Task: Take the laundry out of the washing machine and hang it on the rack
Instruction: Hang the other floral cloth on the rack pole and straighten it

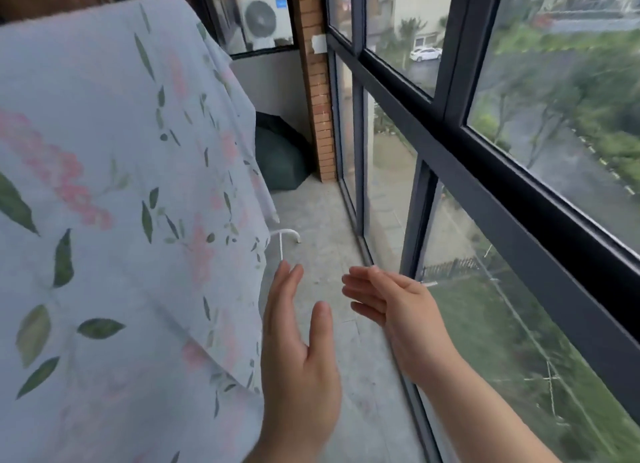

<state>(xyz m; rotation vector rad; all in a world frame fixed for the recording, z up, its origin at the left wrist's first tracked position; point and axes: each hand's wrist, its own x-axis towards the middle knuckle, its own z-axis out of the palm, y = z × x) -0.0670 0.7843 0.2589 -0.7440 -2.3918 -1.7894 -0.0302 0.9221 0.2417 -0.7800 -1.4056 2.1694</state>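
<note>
A pale blue sheet [114,192] printed with green leaves and pink flowers hangs draped over the rack and fills the left half of the view. Only a white foot of the rack [287,235] shows below the sheet's right edge. My left hand [299,351] is held up just right of the sheet, palm facing right, fingers apart, holding nothing. My right hand [398,310] is beside it, palm facing left, fingers extended and empty. Neither hand touches the sheet. The washing machine is out of view.
A tall dark-framed window wall [460,171] runs along the right. A narrow strip of grey concrete floor [329,254] lies between sheet and window. A dark folded umbrella [280,161] rests in the far corner by a brick pillar [318,92].
</note>
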